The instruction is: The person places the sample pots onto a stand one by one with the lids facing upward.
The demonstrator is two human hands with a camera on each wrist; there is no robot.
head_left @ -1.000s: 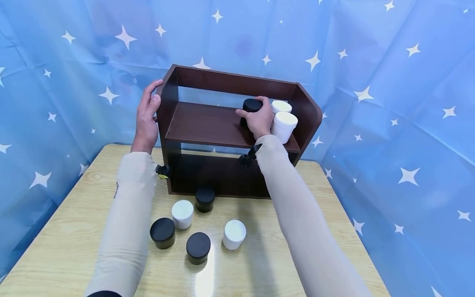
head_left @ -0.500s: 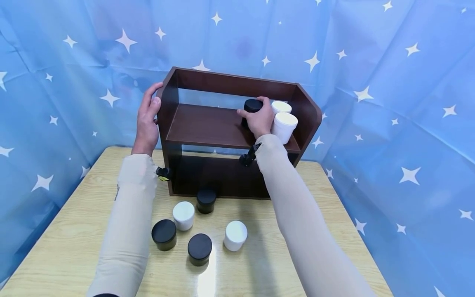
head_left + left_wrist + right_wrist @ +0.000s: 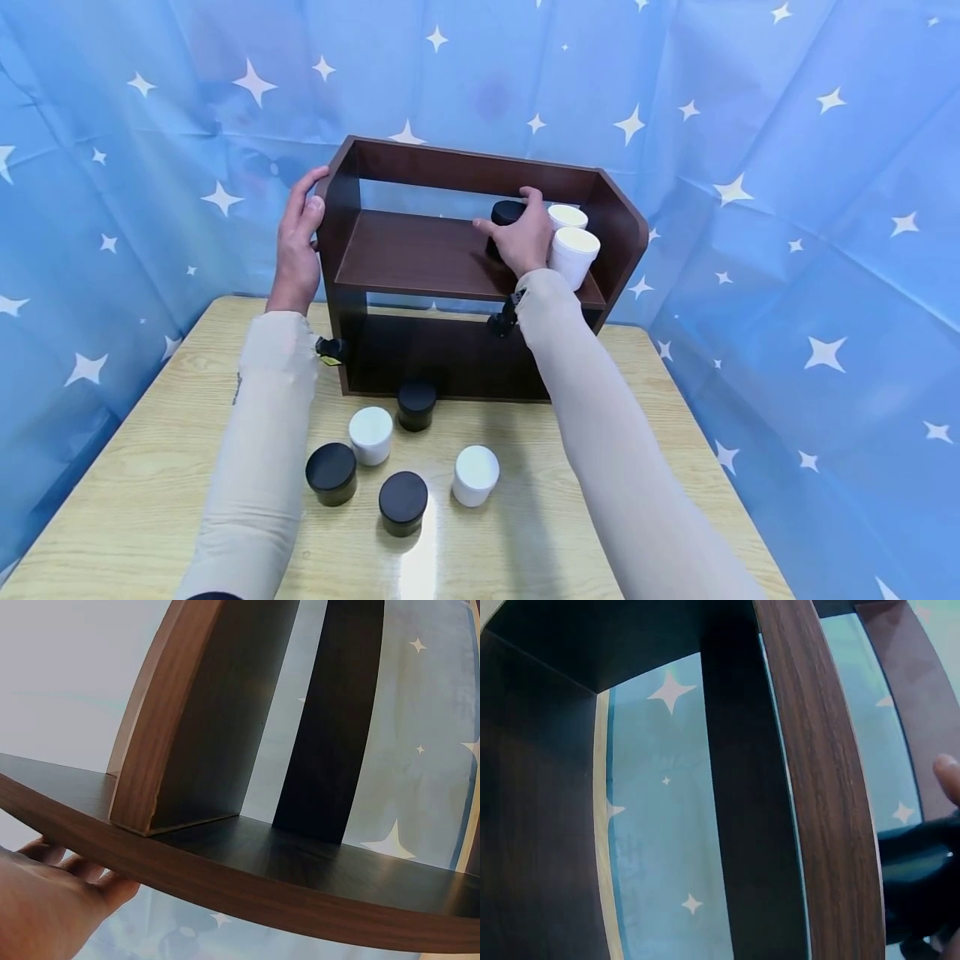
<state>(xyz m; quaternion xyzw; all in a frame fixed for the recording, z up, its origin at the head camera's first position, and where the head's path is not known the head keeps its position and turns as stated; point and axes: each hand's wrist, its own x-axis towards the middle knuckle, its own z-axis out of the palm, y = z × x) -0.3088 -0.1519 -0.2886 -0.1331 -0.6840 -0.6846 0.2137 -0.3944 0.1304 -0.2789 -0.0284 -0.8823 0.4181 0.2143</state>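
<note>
On the upper board of a dark brown wooden shelf (image 3: pixel 420 250) stands a black lidded jar (image 3: pixel 507 212), partly hidden by my right hand (image 3: pixel 525 237). The thumb and fingers are spread around the jar, looser than a tight grip. In the right wrist view, the thumb (image 3: pixel 948 778) shows close to the dark jar (image 3: pixel 919 877) at the right edge. Beside that hand stand two white lidded jars, a rear jar (image 3: pixel 567 217) and a front jar (image 3: pixel 575 257). My left hand (image 3: pixel 298 237) rests against the shelf's left side panel (image 3: pixel 225 862), fingers along its outer face.
Before the shelf on the wooden table (image 3: pixel 150 483) stand three black jars, one near the shelf (image 3: pixel 416 406), a left one (image 3: pixel 332 473) and a front one (image 3: pixel 403 502). Among them are a white jar (image 3: pixel 371 435) and another white jar (image 3: pixel 476 475). A blue star-patterned curtain (image 3: pixel 480 67) hangs behind.
My right thumb and fingers have spread apart around the black jar, loosening from it. The left hand stays at the shelf's side panel.
</note>
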